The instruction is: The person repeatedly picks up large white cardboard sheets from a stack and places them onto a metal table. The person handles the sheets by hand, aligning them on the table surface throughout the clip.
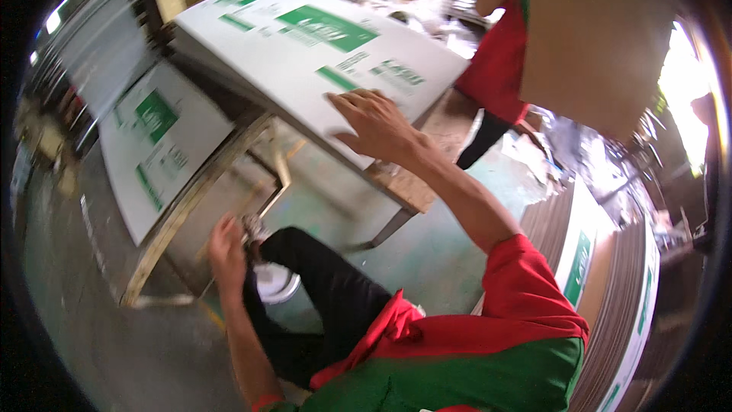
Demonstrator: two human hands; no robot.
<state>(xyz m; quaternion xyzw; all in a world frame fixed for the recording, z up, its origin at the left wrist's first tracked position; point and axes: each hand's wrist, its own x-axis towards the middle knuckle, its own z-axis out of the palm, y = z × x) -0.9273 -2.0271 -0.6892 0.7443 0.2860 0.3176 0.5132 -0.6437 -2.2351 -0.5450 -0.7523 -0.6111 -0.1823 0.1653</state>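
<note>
My right hand (374,123) is open, palm down, with fingers spread over the near right edge of a stack of white cardboard sheets (267,61) with green print. The fingers appear to touch the top sheet or hover just above it. The stack lies on a table with a wooden top (412,187). Out to the left, above the floor, hangs my left hand (227,255), apart from the cardboard. Its fingers look bent and are smeared by motion, and nothing shows in it.
Another white printed sheet (164,141) leans tilted on a wooden frame (179,210) at left. Beyond the table, a person in red (499,69) stands behind a large brown cardboard sheet (595,38). Stacked cardboard (621,290) stands at right. A round white object (276,282) is by my legs.
</note>
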